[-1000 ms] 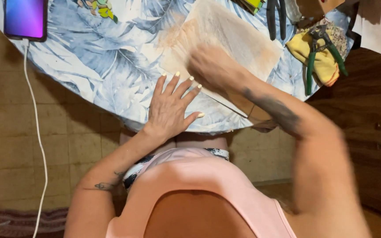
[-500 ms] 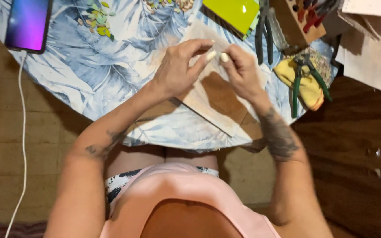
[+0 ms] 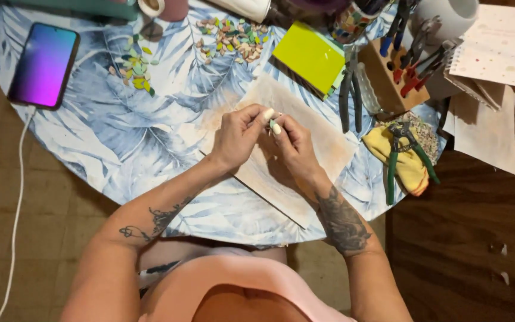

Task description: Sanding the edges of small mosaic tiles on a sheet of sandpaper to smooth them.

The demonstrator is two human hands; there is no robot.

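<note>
Curling inward above a pale board [image 3: 323, 149], the left hand [image 3: 239, 137] and right hand [image 3: 293, 146] meet fingertip to fingertip, both nearly closed, pinching one small pale piece [image 3: 273, 122] between them; its exact shape is too small to tell. That board lies on a round table covered with a blue leaf-print cloth [image 3: 126, 137]. Just right of the board, one pair of green-handled nippers [image 3: 406, 155] rests on a yellow cloth [image 3: 403, 164], and one dark pair of pliers [image 3: 348, 95] lies beside a lime-green block [image 3: 310, 56]. Farther back, a wooden tool holder [image 3: 391, 80] stands with several red- and blue-handled tools, too crowded to count. To the left, one phone [image 3: 44, 65] with a purple-lit screen lies near the table edge, a white cable [image 3: 16, 197] hanging from it. Beyond, two loose scatters of small tiles show: a greenish one [image 3: 133, 68] and a larger mixed one [image 3: 230, 39] at the far side.
</note>
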